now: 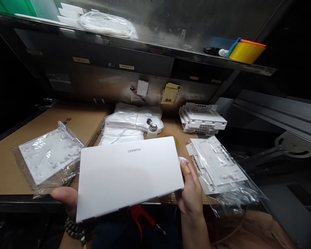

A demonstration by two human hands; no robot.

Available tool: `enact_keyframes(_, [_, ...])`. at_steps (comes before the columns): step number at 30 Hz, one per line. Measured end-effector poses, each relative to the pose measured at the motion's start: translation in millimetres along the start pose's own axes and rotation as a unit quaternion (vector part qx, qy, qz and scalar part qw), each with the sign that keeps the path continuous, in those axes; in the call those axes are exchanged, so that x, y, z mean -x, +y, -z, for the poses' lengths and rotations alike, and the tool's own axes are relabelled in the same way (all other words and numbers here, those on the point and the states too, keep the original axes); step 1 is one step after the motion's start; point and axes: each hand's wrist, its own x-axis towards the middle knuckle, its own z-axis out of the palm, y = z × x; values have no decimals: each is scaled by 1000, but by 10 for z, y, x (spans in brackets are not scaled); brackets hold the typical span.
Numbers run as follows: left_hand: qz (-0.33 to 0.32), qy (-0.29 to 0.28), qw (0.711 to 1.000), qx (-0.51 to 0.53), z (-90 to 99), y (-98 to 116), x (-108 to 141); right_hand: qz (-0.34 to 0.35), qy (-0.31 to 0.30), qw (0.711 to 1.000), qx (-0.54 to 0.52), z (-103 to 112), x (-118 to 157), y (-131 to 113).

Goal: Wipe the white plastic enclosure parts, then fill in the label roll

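A white plastic cover [129, 176] marked HUAWEI, its lettering upside down to me, is held up between my hands at the table's front edge. My left hand [67, 200] supports its left end, thumb stuck out sideways and the other fingers hidden behind it. At the right end, my right hand [190, 190] grips the edge, with a small white wad [181, 159], perhaps cloth, by the thumb. To the left, a similar white plastic part [52, 152] lies in a clear bag. On the right lie stacked white plastic parts [217, 166], partly in clear film.
Behind the cover are bundled clear bags [132, 119], a pump-top bottle [152, 129] and a yellow tape roll [174, 140]. More white housings [202, 117] are stacked at back right. Cardboard [67, 117] covers the left side. A red-handled tool [142, 218] hangs below the edge.
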Motion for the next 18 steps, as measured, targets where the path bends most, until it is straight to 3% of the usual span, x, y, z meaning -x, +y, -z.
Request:
enact_keyframes(2, [-8,-82,997,5,-65,5,-45,1,3,1000,-6,22,1,-11])
enact_keyframes(5, [28,-181,983,-16,-74,101,-75,5,7,1000,-13,50,-8,-34])
enact_keyframes(13, [88,-145,974,-148,522,291,60,-8,38,999,-18,114,-14,-46])
enact_keyframes(18, [54,-139,969,-196,633,311,101,0,57,998,-9,124,-18,-28])
